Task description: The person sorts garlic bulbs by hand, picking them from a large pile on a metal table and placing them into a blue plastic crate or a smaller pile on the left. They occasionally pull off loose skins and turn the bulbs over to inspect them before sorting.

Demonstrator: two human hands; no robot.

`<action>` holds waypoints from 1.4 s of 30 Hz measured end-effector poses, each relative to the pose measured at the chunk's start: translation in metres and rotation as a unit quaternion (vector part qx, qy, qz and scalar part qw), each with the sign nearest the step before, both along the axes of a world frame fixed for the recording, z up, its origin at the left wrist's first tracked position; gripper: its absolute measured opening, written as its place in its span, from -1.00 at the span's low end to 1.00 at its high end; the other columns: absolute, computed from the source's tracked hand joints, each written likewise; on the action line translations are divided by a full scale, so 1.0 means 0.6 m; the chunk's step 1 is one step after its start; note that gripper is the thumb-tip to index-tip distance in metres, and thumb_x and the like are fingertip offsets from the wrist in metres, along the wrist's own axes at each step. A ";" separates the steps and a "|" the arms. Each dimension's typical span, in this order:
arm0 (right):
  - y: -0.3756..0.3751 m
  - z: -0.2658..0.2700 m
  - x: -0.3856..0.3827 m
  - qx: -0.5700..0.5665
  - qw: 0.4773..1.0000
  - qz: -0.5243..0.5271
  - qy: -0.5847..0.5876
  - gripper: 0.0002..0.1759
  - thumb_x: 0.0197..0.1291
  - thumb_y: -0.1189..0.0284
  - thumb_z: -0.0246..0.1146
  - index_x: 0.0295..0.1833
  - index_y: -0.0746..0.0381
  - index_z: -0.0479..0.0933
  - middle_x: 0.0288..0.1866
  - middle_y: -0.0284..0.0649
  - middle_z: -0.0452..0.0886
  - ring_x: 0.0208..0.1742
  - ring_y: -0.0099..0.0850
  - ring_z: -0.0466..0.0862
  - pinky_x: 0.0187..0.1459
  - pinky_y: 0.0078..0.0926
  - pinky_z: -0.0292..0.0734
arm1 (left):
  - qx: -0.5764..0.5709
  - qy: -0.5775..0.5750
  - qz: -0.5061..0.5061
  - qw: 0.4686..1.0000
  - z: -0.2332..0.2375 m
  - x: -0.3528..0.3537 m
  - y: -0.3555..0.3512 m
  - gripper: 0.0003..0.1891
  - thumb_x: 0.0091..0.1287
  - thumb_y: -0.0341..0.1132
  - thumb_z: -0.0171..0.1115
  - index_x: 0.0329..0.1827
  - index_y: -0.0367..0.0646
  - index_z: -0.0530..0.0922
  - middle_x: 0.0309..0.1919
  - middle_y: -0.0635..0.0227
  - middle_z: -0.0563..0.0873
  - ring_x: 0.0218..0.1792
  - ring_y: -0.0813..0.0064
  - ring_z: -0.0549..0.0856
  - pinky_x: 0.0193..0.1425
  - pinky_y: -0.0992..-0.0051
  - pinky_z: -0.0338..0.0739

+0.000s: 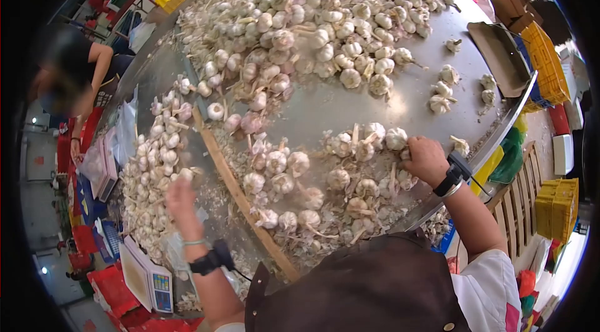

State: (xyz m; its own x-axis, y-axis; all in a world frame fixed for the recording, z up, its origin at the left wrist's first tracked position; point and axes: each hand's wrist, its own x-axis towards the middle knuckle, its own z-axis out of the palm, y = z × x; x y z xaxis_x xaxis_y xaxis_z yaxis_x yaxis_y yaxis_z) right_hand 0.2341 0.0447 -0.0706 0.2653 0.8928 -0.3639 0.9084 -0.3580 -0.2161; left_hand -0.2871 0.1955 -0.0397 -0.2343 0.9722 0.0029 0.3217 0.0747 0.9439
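My right hand [426, 161] reaches over the near right part of the metal table, its fingers curled down around a garlic bulb [405, 154] that is partly hidden beneath them. Another garlic bulb [396, 138] lies right beside those fingertips, with a loose group of bulbs and dry skins to the left. Across the wooden strip [240, 198], my left hand [181, 201] is smeared by motion above the left garlic heap [147, 173]. A blurred pale bulb [185, 174] shows at its fingertips; I cannot tell whether the fingers hold it.
A large garlic pile [312, 13] covers the far side of the table [319, 110]. To the left stand a digital scale [150, 279] and another person [75, 73]. A shallow tray [499, 57] and yellow crates [544, 66] are at the right, past the raised table edge [500, 135].
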 end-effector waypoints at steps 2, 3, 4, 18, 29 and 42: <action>-0.001 -0.005 0.006 0.003 1.000 0.005 0.004 -0.62 -0.10 0.27 0.41 -0.22 0.29 0.52 -0.25 0.04 0.62 -0.09 0.04 0.63 -0.04 -0.02 0.53 | -0.046 0.164 -0.167 0.971 0.015 0.112 -0.056 -0.86 0.33 -0.34 0.34 -0.16 -0.21 0.67 -0.25 0.38 0.71 -0.21 0.49 0.67 -0.05 0.46 0.55; 0.001 -0.002 0.008 0.009 1.000 0.005 0.003 -0.60 -0.13 0.26 0.42 -0.23 0.29 0.52 -0.26 0.03 0.62 -0.10 0.05 0.62 -0.04 -0.02 0.53 | -0.049 0.242 -0.235 0.940 0.007 0.136 -0.082 -0.86 0.26 -0.36 0.35 -0.17 -0.20 0.67 -0.25 0.27 0.71 -0.24 0.35 0.69 -0.06 0.41 0.57; 0.001 0.010 0.008 0.033 0.999 0.032 0.001 -0.64 -0.04 0.25 0.34 -0.21 0.30 0.59 -0.25 0.13 0.65 -0.17 0.08 0.65 -0.05 -0.07 0.57 | -0.041 0.266 -0.287 0.919 -0.002 0.152 -0.102 -0.86 0.21 -0.40 0.34 -0.19 -0.18 0.68 -0.24 0.18 0.69 -0.20 0.16 0.70 -0.02 0.33 0.57; -0.025 0.089 -0.020 0.207 0.473 -0.262 0.815 -0.53 0.38 0.03 0.24 0.05 0.24 0.45 -0.13 -0.20 0.56 -0.17 -0.40 0.61 -0.30 -0.50 0.62 | -0.095 0.304 -0.315 0.894 -0.084 0.123 -0.174 -0.53 0.12 -0.56 0.27 0.15 -0.16 0.51 0.04 0.18 0.57 0.07 0.14 0.61 0.13 0.26 0.53; -0.034 0.097 -0.080 0.142 0.641 -0.205 0.726 -0.73 0.26 0.33 0.33 -0.05 0.23 0.50 -0.28 -0.27 0.62 -0.29 -0.46 0.64 -0.32 -0.52 0.59 | -0.108 0.090 -0.461 0.876 -0.062 0.181 -0.170 -0.69 0.22 -0.33 0.37 0.00 -0.16 0.57 -0.04 0.31 0.61 -0.09 0.35 0.69 -0.05 0.38 0.62; -0.042 0.021 -0.178 0.102 0.931 0.294 0.192 -0.78 0.06 0.55 0.29 -0.13 0.17 0.66 -0.10 -0.26 0.68 -0.05 -0.24 0.66 -0.05 -0.26 0.59 | -0.114 0.250 -0.567 0.777 -0.037 0.243 -0.188 -0.49 0.14 -0.26 0.44 0.19 -0.05 0.57 -0.06 0.17 0.67 -0.03 0.12 0.69 0.07 0.24 0.59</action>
State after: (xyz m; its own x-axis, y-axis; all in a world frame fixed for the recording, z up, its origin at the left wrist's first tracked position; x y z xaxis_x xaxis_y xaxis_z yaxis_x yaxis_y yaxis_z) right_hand 0.1273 0.0194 -0.0578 -0.4052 0.9036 -0.1392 0.7766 0.2599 -0.5739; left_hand -0.1415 0.0825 -0.0621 0.7475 0.5419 -0.3841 0.6247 -0.3768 0.6840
